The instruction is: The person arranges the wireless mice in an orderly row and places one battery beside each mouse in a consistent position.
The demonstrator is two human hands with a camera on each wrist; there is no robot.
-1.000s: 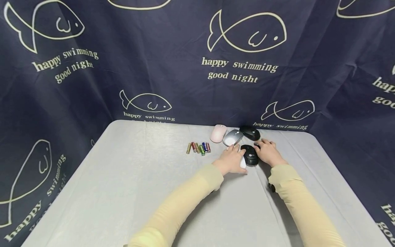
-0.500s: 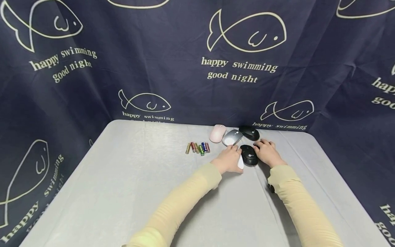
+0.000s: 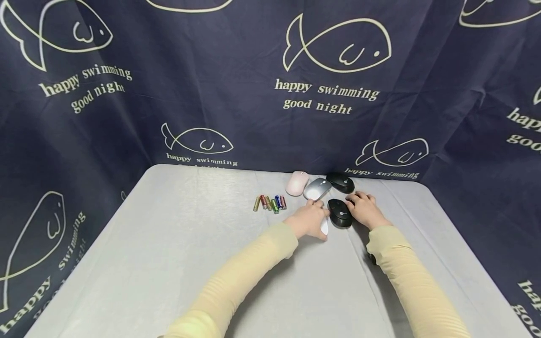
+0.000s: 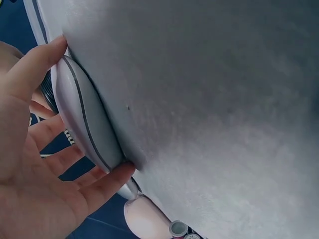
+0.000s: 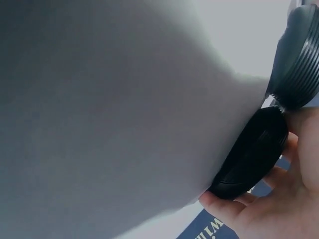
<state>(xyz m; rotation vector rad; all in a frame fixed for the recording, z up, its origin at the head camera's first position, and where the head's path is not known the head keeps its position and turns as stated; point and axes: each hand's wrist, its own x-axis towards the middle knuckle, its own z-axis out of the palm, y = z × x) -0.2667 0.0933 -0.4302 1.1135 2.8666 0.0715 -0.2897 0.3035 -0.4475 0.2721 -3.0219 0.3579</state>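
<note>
My left hand (image 3: pixel 310 219) grips a white computer mouse (image 3: pixel 324 227) from above; in the left wrist view the thumb and little finger lie at either end of the white mouse (image 4: pixel 89 117). My right hand (image 3: pixel 367 210) holds a black mouse (image 5: pixel 251 154), which its palm and fingers mostly hide in the head view. Between the hands sits another black mouse (image 3: pixel 340 214), and its ridged side shows close to the right thumb in the right wrist view. Beyond the left fingertips lies a grey mouse (image 3: pixel 318 188).
A pink mouse (image 3: pixel 297 183) and a further black mouse (image 3: pixel 340 183) lie at the back edge of the white-covered table (image 3: pixel 169 263). Several colourful batteries (image 3: pixel 270 203) lie in a row left of the mice. A dark blue curtain (image 3: pixel 253 94) hangs behind.
My left hand has slid a little to the left with the white mouse, widening the gap to the middle black mouse. My right hand has stayed nearly still.
</note>
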